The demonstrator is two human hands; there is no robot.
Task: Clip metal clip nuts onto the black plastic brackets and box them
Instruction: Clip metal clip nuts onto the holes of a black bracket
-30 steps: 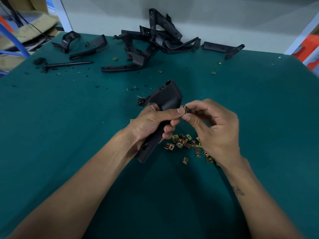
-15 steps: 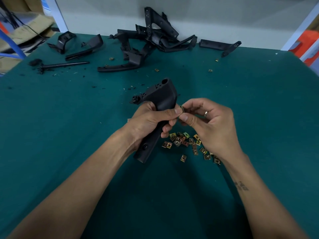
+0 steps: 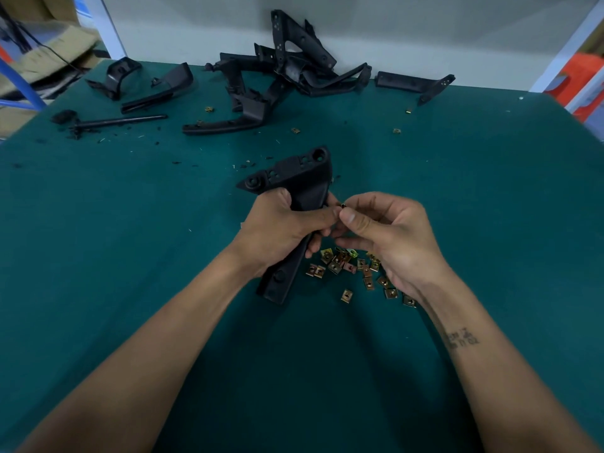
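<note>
1. Clip nut (image 3: 342,205) between thumb and forefinger of the right hand (image 3: 390,238): mostly covered, shape unclear.
2. Middle of the held bracket (image 3: 295,191): hidden under the left hand (image 3: 283,228).
3. Part of the heap of clip nuts (image 3: 351,268): hidden behind the right wrist.
4. Forearm tattoo (image 3: 461,339): too blurred to read.
5. Both elbows: cut off by the bottom edge.

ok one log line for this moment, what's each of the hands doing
left hand: grips black bracket | right hand: pinches clip nut at bracket edge | spare clip nuts: on table

both hands (image 3: 284,230) (image 3: 389,237) raised, fingers curled, thumbs meeting.
</note>
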